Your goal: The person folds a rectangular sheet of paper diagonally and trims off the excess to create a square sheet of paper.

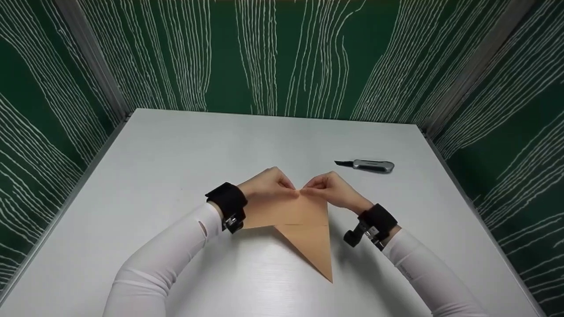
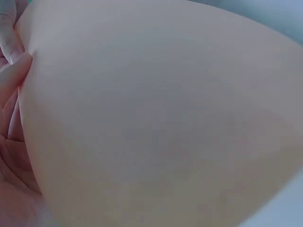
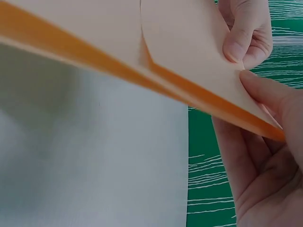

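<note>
A folded sheet of orange-tan paper (image 1: pixel 304 211) is held up between both hands, with one pointed corner hanging toward the front. My left hand (image 1: pixel 271 181) pinches its upper edge between thumb and fingers. Close beside it, my right hand (image 1: pixel 332 189) pinches the same edge, the two thumbs almost meeting. In the right wrist view the paper (image 3: pixel 189 42) shows folded layers with a slit or cut line in the near face. Paper (image 2: pixel 151 109) fills most of the left wrist view, and the left thumb (image 2: pixel 19 71) presses on its edge.
A utility knife (image 1: pixel 372 166) with its dark blade out lies beyond the right hand on the white table (image 1: pixel 198 145). Green panels with white wavy lines (image 1: pixel 299 57) stand behind the table and on both sides. Each wrist wears a black strap (image 1: pixel 227 202) with a small camera.
</note>
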Available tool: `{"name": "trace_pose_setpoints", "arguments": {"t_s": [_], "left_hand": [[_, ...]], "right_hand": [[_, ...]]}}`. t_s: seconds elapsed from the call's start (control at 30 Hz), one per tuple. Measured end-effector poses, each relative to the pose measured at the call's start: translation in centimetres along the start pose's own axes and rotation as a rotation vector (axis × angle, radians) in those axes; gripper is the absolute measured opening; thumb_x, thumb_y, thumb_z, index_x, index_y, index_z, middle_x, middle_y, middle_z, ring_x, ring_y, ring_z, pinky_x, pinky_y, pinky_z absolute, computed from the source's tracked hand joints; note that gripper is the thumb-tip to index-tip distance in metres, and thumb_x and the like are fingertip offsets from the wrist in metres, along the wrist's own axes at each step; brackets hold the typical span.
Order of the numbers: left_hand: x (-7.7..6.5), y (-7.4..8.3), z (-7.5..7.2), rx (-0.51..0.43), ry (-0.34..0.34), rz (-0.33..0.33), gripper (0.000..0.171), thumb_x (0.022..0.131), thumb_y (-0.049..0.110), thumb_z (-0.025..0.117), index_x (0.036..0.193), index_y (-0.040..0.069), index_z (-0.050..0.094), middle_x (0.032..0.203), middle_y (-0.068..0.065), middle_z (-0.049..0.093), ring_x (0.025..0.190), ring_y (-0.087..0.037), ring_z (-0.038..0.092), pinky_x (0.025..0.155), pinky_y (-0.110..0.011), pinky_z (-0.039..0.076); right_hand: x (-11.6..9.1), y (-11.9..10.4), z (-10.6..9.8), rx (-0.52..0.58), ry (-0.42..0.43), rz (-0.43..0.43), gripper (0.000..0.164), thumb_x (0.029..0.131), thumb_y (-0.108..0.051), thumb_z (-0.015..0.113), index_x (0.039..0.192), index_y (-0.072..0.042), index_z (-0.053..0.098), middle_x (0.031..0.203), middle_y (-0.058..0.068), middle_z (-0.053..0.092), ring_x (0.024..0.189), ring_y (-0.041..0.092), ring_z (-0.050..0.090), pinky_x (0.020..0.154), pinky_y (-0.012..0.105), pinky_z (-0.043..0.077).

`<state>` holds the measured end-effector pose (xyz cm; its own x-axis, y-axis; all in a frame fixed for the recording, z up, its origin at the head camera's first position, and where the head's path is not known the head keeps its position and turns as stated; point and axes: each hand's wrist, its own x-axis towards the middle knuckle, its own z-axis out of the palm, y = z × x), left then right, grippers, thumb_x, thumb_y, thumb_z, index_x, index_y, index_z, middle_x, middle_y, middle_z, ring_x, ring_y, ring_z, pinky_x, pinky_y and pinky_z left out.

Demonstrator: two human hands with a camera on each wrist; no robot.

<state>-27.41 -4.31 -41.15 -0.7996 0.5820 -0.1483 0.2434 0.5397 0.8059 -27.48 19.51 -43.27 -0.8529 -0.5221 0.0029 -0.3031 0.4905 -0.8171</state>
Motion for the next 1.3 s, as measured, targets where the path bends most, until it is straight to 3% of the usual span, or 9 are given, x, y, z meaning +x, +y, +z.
{"name": "trace_pose_setpoints", "arguments": {"t_s": [0.1,0.23,0.4,0.53,0.87,1.13,1.3], "left_hand": [[-0.2,-0.2,-0.1,-0.015,-0.01,-0.004,0.02,0.098,0.024,0.071,0.104,0.01,0.083,0.089,0.003,0.077,0.07,-0.003,0.054,0.065,-0.017,0.044],[-0.3,-0.5,-0.4,0.001,-0.01,0.012,0.021,0.098,0.024,0.07,0.106,0.009,0.083,0.092,0.001,0.078,0.071,-0.001,0.055,0.066,-0.016,0.044],[-0.6,-1.2,-1.0,0.075,0.025,0.016,0.024,0.097,0.024,0.072,0.107,0.005,0.082,0.104,-0.011,0.081,0.072,0.001,0.056,0.068,-0.013,0.044],[-1.0,-1.8,-1.3,0.1,0.043,0.002,0.025,0.096,0.026,0.073,0.106,0.005,0.082,0.105,-0.012,0.081,0.072,0.001,0.055,0.069,-0.014,0.044],[-1.6,-2.6,-2.0,0.079,0.06,0.01,0.024,0.096,0.025,0.073,0.107,0.005,0.082,0.106,-0.013,0.08,0.072,-0.002,0.055,0.071,-0.017,0.045],[-2.4,-3.4,-2.7,-0.021,0.06,-0.049,0.024,0.096,0.024,0.073,0.107,0.005,0.082,0.083,0.003,0.075,0.066,-0.002,0.056,0.063,-0.019,0.05],[-2.6,-3.9,-2.7,-0.039,0.055,-0.064,0.024,0.096,0.025,0.074,0.109,0.006,0.081,0.087,0.002,0.077,0.067,-0.001,0.06,0.063,-0.02,0.055]], "right_hand": [[0.0,0.0,0.1,0.007,0.005,-0.003,0.019,0.096,-0.016,0.073,0.102,0.0,0.081,0.09,0.018,0.079,0.062,-0.002,0.05,0.06,0.014,0.04],[0.0,0.1,0.0,0.001,0.013,-0.019,0.02,0.096,-0.015,0.072,0.104,0.001,0.08,0.093,0.021,0.079,0.064,-0.003,0.054,0.061,0.013,0.043],[-0.3,0.8,-0.7,-0.006,0.044,0.003,0.02,0.096,-0.016,0.072,0.104,0.001,0.08,0.093,0.018,0.079,0.07,-0.004,0.063,0.066,0.013,0.05],[-0.6,1.5,-1.2,-0.024,0.062,0.022,0.02,0.095,-0.019,0.074,0.102,-0.002,0.081,0.088,0.012,0.08,0.07,-0.003,0.062,0.067,0.014,0.049],[-1.0,1.6,-1.8,-0.017,0.067,0.053,0.024,0.094,-0.027,0.075,0.103,-0.006,0.081,0.088,0.007,0.08,0.071,-0.001,0.064,0.067,0.015,0.05],[-1.4,2.1,-2.3,-0.021,0.082,0.066,0.024,0.095,-0.025,0.075,0.105,-0.005,0.081,0.093,0.01,0.081,0.076,-0.003,0.066,0.072,0.014,0.051],[-1.5,2.2,-2.3,-0.032,0.088,0.064,0.023,0.095,-0.025,0.075,0.104,-0.005,0.082,0.095,0.012,0.081,0.078,-0.003,0.069,0.073,0.014,0.053]]}}
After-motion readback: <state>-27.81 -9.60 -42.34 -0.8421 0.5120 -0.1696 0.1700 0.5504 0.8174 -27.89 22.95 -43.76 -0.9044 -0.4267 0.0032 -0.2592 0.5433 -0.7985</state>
